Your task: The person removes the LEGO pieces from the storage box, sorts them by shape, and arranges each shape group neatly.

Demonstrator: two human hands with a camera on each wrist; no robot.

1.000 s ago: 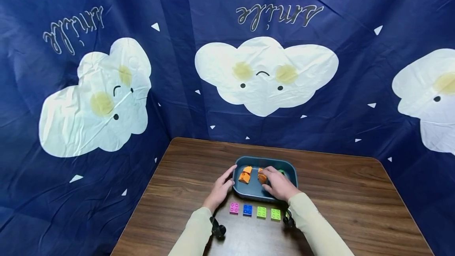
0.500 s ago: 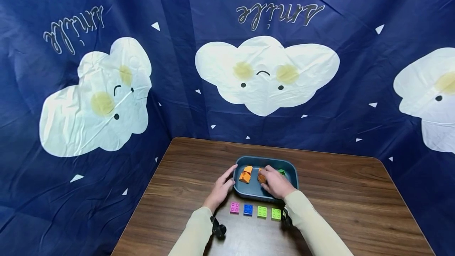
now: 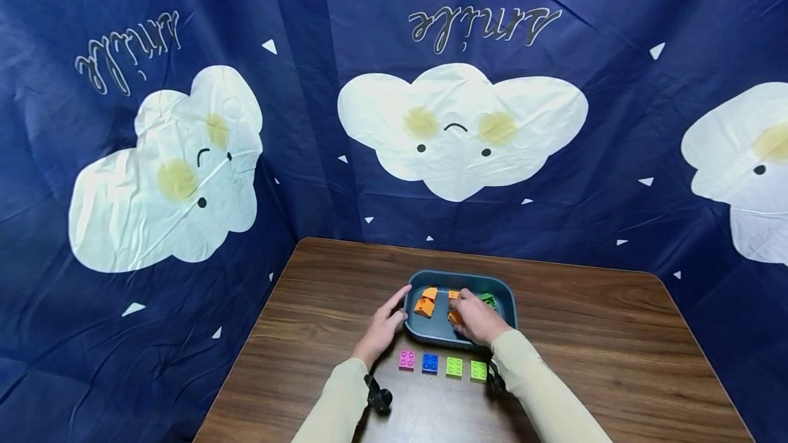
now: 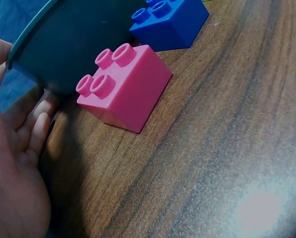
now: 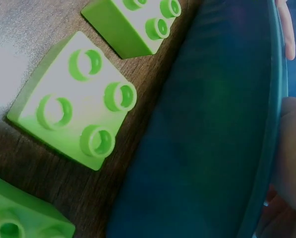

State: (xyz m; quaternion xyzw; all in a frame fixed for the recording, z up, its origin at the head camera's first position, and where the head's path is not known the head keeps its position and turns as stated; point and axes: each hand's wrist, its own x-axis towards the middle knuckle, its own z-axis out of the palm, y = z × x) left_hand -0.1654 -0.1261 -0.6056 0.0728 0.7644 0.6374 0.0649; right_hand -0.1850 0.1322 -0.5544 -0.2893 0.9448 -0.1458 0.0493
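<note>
A dark blue-grey tray (image 3: 438, 330) stands on the table with orange and green blocks inside. My right hand (image 3: 481, 318) reaches into it, thumb and fingertips bent about an orange block (image 3: 455, 318). Another orange block (image 3: 453, 294) shows just beyond those fingers. Against the tray's left side rests my left hand (image 3: 378, 335), its index finger stretched along the rim. On the near side, a pink brick (image 3: 406, 360), a blue brick (image 3: 429, 363) and lime green bricks (image 3: 454, 368) lie in a row. In the right wrist view the tray wall hides most of the right hand.
Orange wedge-shaped blocks (image 3: 425, 305) sit at the tray's left, and green blocks (image 3: 488, 299) at its right. A further green brick (image 5: 26, 218) enters the right wrist view's lower corner. The wooden table (image 3: 591, 333) ends at a dark blue curtain (image 3: 308, 169) with clouds.
My right hand has shifted slightly over the orange blocks, and more of the orange and green blocks shows around it. The left hand stays at the tray's side.
</note>
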